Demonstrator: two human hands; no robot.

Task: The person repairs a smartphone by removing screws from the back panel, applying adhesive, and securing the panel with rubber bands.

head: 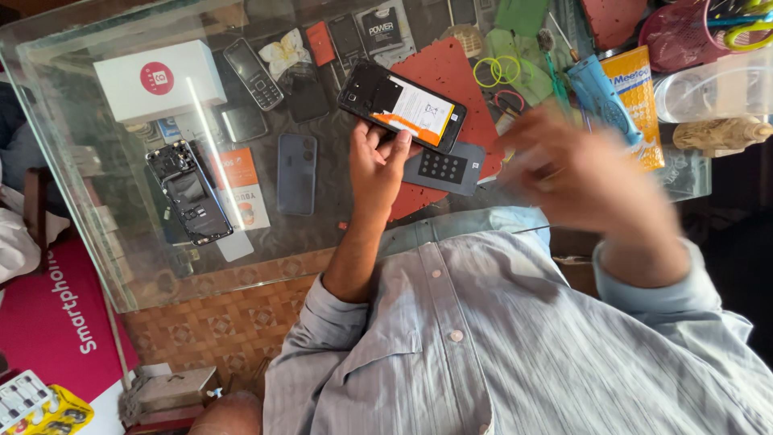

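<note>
— Over the middle of the glass worktop (97, 242), an open phone (403, 106) is held up in the left hand (378, 161). Its back is off, and a white and orange label inside is exposed.

— How is it gripped?

— The fingers (400, 143) are curled over the near long edge, with the thumb pressed under the near-left corner. Only that one side is pinched. The far side is unsupported, above the red mat (451, 76).

— And the right hand (588, 177)?

— It is seen only as a blur near the right end of the worktop, clear of the phone. Whether its fingers are spread or closed cannot be told.

— What could go wrong?

— The phone could probably be tipped out of so narrow a hold and dropped onto the glass or onto the grey plate (444, 169) just below it. Bare parts might be smudged or knocked by a hurried right hand. Loose things lie close together, such as the blue phone (296, 173) and the stripped phone (189, 193) towards the left edge, so something could be swept off.
</note>
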